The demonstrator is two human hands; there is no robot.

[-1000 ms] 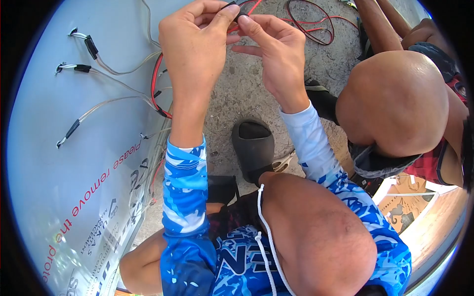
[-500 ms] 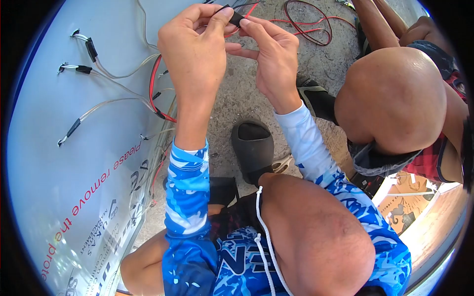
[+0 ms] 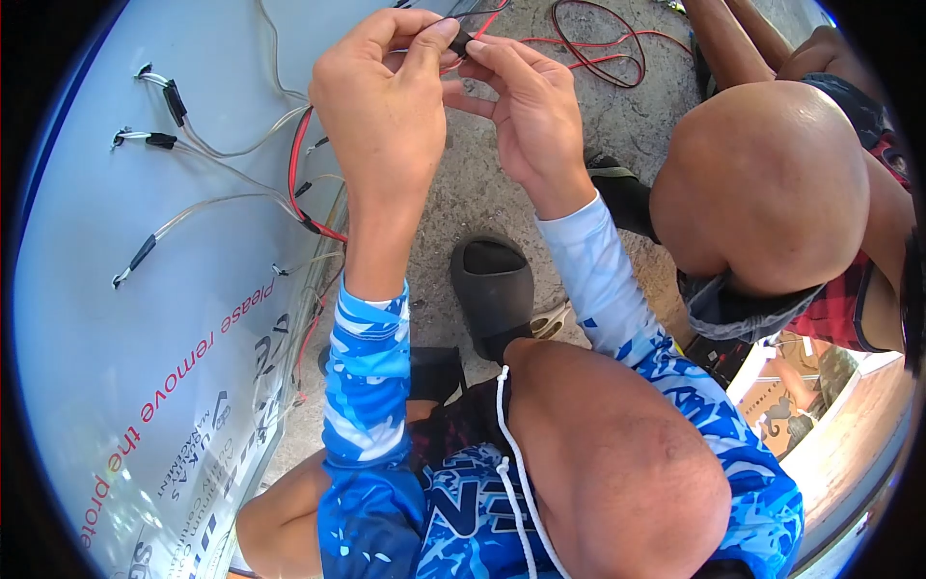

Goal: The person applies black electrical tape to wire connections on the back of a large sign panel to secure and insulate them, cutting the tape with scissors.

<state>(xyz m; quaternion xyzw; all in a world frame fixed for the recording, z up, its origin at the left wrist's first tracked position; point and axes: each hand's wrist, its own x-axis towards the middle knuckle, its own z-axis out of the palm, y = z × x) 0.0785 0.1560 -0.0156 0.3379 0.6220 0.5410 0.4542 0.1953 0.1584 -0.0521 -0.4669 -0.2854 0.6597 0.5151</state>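
Near the top of the head view, my left hand (image 3: 386,116) pinches a short piece of black tape (image 3: 460,41) between thumb and fingers. The thumb and index finger of my right hand (image 3: 535,111) close on its other end, and its lower fingers stay extended. A red wire (image 3: 492,23) and a thin dark wire (image 3: 482,12) run up from the tape. My fingers hide how far the tape wraps the wires.
At left stands a pale panel (image 3: 231,241) with wire pairs bound in black tape (image 3: 175,102). A red cable (image 3: 292,169) runs beside its edge. Loops of red and black wire (image 3: 643,66) lie on the concrete floor (image 3: 617,125). Another person's knee (image 3: 762,183) is close at right.
The black strip between my fingertips shows less of its length now and has turned slightly. Both hands stay nearly in place. At lower right, a person's arm or hand has appeared over the box.
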